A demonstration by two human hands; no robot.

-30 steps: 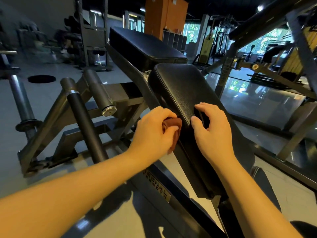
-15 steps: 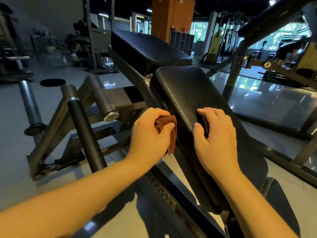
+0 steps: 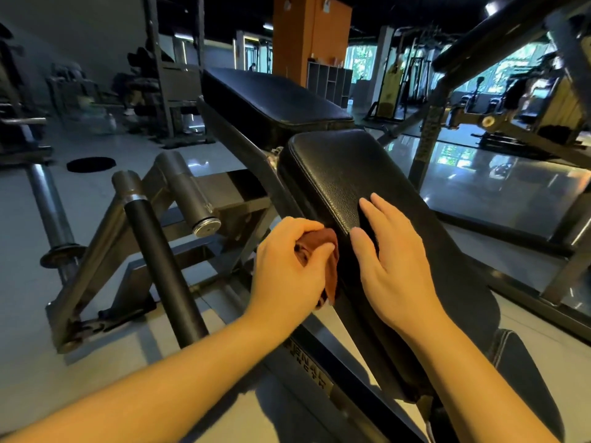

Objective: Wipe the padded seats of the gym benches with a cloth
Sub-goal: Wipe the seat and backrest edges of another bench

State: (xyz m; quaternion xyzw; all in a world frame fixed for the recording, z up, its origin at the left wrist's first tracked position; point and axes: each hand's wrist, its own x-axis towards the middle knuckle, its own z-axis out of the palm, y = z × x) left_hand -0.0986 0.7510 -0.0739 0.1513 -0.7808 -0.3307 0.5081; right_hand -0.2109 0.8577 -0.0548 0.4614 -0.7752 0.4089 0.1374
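Wiping is at the left edge of the seat pad [image 3: 345,167] — the left hand [image 3: 287,270] holds the brown cloth [image 3: 323,246] bunched in its grip there, the right hand [image 3: 399,266] lies flat on top — next, I judge, comes a sweep across the top.

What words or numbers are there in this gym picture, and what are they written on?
"...NAL" and "...NGTH", in two lines: on a label on the bench frame. The left arm hides how the words start.
White signs on the orange pillar: too small to read.
There is nothing else to read.
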